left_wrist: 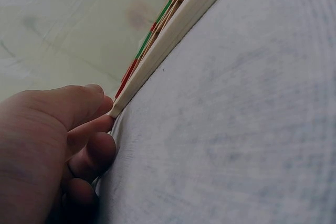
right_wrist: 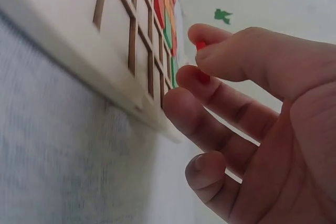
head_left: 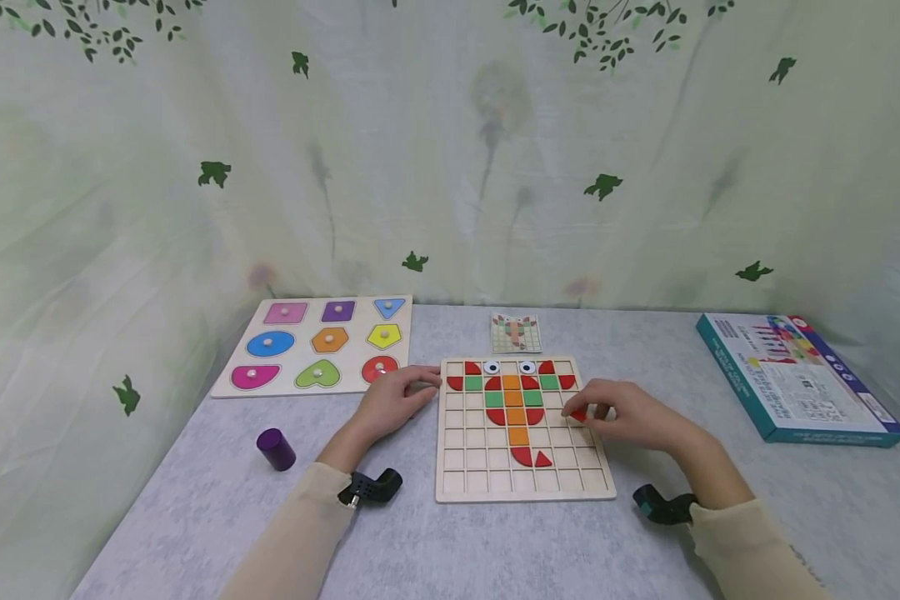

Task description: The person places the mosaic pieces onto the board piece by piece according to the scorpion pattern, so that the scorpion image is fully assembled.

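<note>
A square wooden grid board point(head_left: 476, 483) lies on the table, bearing red, green and orange pieces and two eye pieces. Beside its left edge, near the far corner, my left hand point(head_left: 393, 404) touches the rim with its fingertips; the left wrist view shows thumb and fingers against the board's edge point(left_wrist: 173, 40). Over the board's right side, my right hand point(head_left: 633, 414) pinches a small red piece point(head_left: 579, 414) between thumb and fingers. Much of that piece is hidden by the fingertips in the right wrist view. Near the bottom of the pattern sits a red triangle piece point(head_left: 543, 459).
Behind the board lies a small pattern card point(head_left: 516, 333). To the left are a knobbed shape puzzle point(head_left: 352, 360) and a purple cylinder point(head_left: 276, 450). A flat teal-edged box point(head_left: 825, 383) lies at the right. A patterned curtain point(head_left: 450, 167) hangs behind the table.
</note>
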### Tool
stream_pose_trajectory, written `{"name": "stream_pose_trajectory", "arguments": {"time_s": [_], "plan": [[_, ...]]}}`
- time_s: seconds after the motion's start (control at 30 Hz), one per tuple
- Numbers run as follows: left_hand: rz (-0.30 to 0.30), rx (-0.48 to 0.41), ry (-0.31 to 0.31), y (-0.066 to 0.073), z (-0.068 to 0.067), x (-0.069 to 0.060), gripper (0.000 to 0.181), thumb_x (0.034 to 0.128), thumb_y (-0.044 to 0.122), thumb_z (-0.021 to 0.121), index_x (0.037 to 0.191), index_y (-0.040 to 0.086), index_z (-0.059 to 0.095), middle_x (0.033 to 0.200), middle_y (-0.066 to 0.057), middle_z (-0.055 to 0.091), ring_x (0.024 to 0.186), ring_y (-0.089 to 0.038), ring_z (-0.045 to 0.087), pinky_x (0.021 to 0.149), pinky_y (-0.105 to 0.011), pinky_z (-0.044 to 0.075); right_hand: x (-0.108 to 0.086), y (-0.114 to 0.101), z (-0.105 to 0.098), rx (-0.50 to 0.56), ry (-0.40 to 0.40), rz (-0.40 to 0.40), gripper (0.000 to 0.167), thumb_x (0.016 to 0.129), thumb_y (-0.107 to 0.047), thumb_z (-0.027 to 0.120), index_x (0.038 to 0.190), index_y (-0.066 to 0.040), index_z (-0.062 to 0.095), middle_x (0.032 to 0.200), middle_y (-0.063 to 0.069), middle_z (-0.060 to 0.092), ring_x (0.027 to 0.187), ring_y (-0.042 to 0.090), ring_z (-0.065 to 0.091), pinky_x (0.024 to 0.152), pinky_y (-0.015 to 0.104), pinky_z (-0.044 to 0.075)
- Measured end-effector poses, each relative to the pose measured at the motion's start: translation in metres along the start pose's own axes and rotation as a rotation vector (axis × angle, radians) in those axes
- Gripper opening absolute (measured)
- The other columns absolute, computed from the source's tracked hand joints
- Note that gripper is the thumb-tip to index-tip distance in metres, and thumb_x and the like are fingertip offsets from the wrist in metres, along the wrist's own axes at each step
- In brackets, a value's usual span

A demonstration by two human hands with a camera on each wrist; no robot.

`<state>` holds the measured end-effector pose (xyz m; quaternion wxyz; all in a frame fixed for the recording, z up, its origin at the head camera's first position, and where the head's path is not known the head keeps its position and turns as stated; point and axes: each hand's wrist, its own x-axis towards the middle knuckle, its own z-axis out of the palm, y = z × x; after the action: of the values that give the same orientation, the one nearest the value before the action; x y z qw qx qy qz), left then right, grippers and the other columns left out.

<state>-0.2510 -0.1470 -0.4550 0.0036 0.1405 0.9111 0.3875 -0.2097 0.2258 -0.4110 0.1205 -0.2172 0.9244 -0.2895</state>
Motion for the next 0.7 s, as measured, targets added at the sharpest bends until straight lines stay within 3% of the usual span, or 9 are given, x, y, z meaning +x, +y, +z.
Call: {"name": "stream_pose_trajectory", "arguments": {"time_s": [0.27,0.47,0.7], "plan": [[0.002,-0.004,0.004,0.000,0.000,0.000,0.017,0.0946,0.026,0.068,0.111,0.025,0.074,0.137,0.006,0.065,0.131,-0.021,0.059,0.102,-0.047,0.050,0.003,-0.015,0.007,0.034,-0.039,0.034,0.019,0.086,-0.020,0.078,0.104,-0.019,0.072,0.092,-0.005,0.065,0.087,0.015,0.057,0.074,0.026,0.050],[0.010,-0.006,0.002,-0.001,0.000,0.000,0.017,0.0948,0.026,0.068,0.111,0.025,0.074,0.137,0.006,0.065,0.130,-0.021,0.059,0.102,-0.047,0.051,0.004,-0.023,0.011,0.028,-0.080,-0.014,0.016,0.086,-0.019,0.078,0.101,-0.019,0.074,0.087,-0.008,0.066,0.081,0.012,0.057,0.072,0.020,0.051],[0.016,-0.003,0.000,-0.001,0.000,0.000,0.017,0.0949,0.026,0.068,0.111,0.024,0.074,0.137,0.006,0.065,0.129,-0.021,0.060,0.101,-0.047,0.051,0.004,-0.032,0.018,0.048,-0.147,-0.041,0.013,0.085,-0.020,0.079,0.096,-0.025,0.073,0.084,-0.010,0.065,0.079,0.011,0.059,0.071,0.022,0.052]]}}
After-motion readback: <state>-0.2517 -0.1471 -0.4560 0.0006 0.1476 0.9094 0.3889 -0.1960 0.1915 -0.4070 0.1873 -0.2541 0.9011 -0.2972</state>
